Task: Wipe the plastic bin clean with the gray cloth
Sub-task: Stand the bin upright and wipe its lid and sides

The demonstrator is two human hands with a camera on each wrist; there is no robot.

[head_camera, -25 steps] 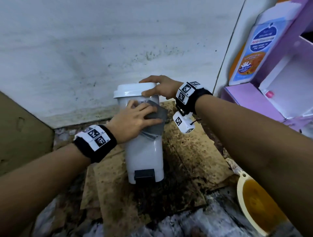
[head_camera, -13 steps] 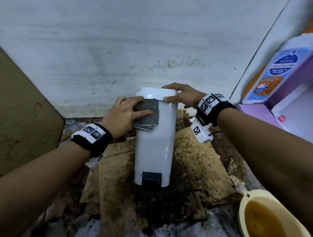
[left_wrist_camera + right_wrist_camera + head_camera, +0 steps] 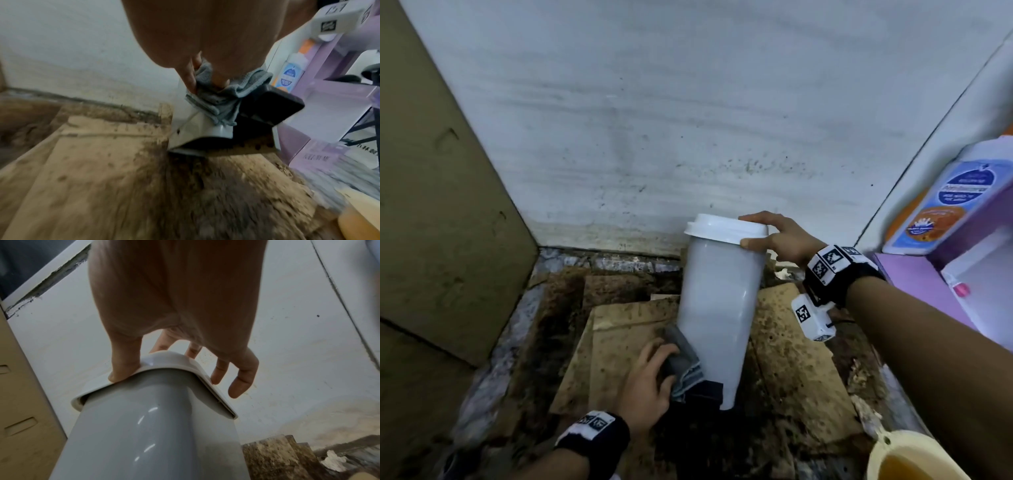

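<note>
A pale grey plastic bin [image 3: 719, 308] with a white lid [image 3: 722, 229] stands tilted on stained cardboard, its top leaning right. My right hand [image 3: 751, 231] grips the lid's rim, thumb under the edge and fingers over the top. The right wrist view shows that same hold on the lid [image 3: 170, 363], above the bin wall [image 3: 160, 426]. My left hand [image 3: 650, 380] holds the gray cloth [image 3: 683, 363] against the bin's lower left side, beside the black pedal [image 3: 705, 394]. In the left wrist view the bunched cloth [image 3: 218, 99] sits under my fingers [image 3: 189, 78], above the bin's base [image 3: 197, 131].
Damp, spotted cardboard sheets [image 3: 791, 370] cover the floor. A marked white wall [image 3: 688, 120] stands close behind the bin, a brown panel [image 3: 431, 205] to the left. A purple rack [image 3: 914, 284] with a bottle [image 3: 941, 202] is right. A cream container of orange liquid [image 3: 904, 459] sits front right.
My left hand has slid the cloth down the bin's side from near the lid to the base. The bin now leans more. My right hand stays on the lid.
</note>
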